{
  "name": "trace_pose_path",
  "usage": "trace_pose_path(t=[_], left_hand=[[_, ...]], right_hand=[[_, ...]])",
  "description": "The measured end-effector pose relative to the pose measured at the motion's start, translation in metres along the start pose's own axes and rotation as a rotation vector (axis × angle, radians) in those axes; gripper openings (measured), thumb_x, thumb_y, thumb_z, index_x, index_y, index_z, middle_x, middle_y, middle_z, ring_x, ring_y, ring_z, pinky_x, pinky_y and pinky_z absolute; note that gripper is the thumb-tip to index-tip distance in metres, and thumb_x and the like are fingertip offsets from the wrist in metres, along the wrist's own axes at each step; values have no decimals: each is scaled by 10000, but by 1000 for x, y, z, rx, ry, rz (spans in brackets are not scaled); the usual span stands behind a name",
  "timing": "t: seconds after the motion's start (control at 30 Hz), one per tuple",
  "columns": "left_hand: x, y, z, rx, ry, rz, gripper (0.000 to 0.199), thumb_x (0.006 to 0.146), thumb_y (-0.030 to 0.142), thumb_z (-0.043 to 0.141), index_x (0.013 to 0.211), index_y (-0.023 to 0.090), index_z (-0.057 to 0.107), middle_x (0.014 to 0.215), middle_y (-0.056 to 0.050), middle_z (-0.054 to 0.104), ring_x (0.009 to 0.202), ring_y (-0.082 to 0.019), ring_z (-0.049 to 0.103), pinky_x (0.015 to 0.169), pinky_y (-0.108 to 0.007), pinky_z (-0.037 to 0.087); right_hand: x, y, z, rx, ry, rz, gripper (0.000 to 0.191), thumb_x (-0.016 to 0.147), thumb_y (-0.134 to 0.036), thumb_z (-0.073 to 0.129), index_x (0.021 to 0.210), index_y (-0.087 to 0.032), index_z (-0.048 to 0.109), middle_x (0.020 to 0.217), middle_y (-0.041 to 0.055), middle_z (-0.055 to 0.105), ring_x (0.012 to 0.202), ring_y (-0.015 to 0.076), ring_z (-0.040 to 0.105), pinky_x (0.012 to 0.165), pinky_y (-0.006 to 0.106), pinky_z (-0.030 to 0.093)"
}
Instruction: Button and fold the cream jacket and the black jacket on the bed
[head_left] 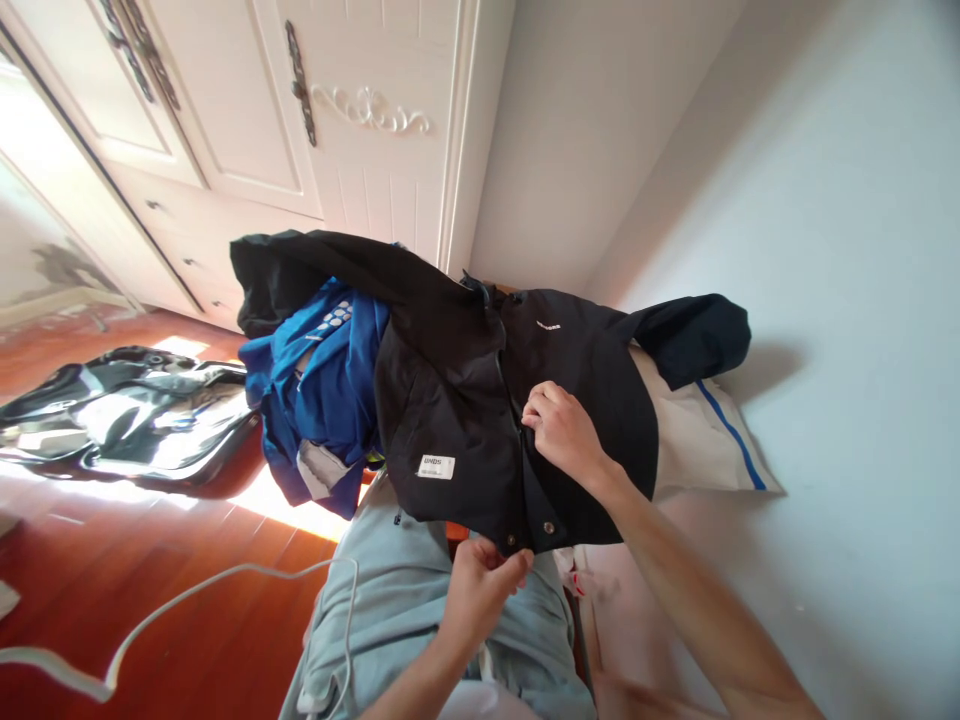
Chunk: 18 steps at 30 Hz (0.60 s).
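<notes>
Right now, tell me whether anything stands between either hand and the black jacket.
Nothing visible does: on the black jacket, the right hand is at the front opening, and the left hand holds the bottom hem.

open air above black jacket (pixel 450 400), wall (pixel 847 300) blocking right, blue clothing (pixel 322 370) crowding left

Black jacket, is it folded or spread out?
Spread out: the black jacket lies front up, its sleeves reaching out to opposite sides.
</notes>
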<state>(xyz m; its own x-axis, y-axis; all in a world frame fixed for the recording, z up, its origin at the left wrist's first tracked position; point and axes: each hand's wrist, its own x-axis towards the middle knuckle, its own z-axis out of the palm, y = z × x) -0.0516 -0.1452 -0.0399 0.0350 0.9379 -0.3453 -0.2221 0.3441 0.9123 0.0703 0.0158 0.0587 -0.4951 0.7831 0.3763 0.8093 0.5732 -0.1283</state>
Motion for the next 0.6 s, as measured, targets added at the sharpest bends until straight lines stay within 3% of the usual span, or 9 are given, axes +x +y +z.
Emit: trace_pose_path(t=[0.27,0.4,0.6], left_hand=[[1,-4,-4,-105,51,-47,409,580,513,783,534,122,673,476,-56,588,470,-129,495,512,-241,352],[4,-5,-5,-119,19,-58,458,543,568,795,513,128,670,458,-47,564,468,-126,472,510,-248,334],[7,-24,-5,-80,26,-128,525,447,648,823,418,186,576,407,-28,508,415,-131,426,477,-277,316]], right_hand=[[40,21,10,63,18,34,192,867,-80,542,718,-192,585,917,51,596,812,171,569,750,312,436],[61,33,16,76,18,46,185,862,-81,575,709,-185,589,914,42,597,794,157,567,740,293,428],[105,59,19,27,-1,83,164,851,-80,598,720,-175,624,953,47,602,815,157,576,739,283,417]])
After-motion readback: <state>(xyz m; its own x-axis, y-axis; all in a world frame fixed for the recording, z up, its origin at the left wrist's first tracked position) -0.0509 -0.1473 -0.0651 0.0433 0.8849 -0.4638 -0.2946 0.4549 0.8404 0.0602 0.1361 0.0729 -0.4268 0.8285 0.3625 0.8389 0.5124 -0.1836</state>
